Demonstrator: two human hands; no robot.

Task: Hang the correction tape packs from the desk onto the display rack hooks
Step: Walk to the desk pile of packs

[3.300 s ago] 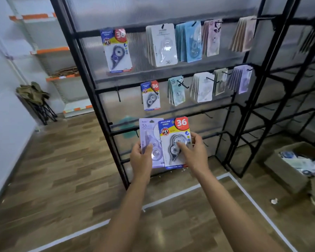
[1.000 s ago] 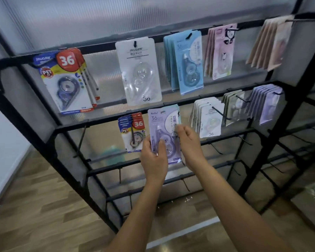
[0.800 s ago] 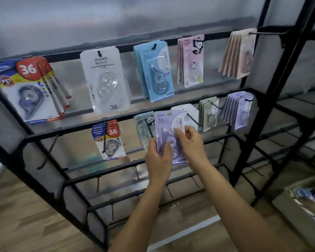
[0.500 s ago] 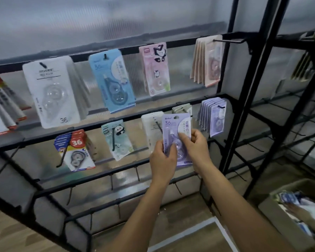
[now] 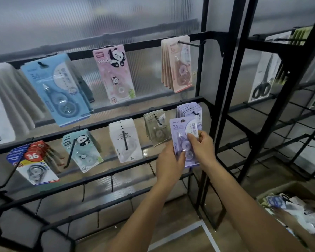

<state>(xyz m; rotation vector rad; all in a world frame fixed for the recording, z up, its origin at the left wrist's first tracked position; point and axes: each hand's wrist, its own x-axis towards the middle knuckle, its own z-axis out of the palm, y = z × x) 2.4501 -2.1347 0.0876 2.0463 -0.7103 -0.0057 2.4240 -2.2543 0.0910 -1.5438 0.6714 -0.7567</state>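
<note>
I hold a purple correction tape pack (image 5: pixel 180 130) upright with both hands in front of the black display rack (image 5: pixel 205 110). My left hand (image 5: pixel 168 164) grips its lower left edge. My right hand (image 5: pixel 201 146) pinches its right side. Just behind and above it, a stack of matching purple packs (image 5: pixel 188 110) hangs on a hook of the middle row. The held pack's top hole is below that hook and off it.
Other packs hang along the rack: blue (image 5: pixel 56 88), pink panda (image 5: pixel 115 73), beige (image 5: pixel 178 64), white (image 5: pixel 125 140), olive (image 5: pixel 155 128), teal panda (image 5: pixel 82 151), red-blue (image 5: pixel 33 162). Scissors (image 5: pixel 262 82) hang on the right-hand rack. A cardboard box (image 5: pixel 289 195) of stock sits at lower right.
My view and both hands have moved right along the middle row, carrying the purple pack from the teal and white packs to the purple stack. Earlier I also held a red-blue pack, since gone.
</note>
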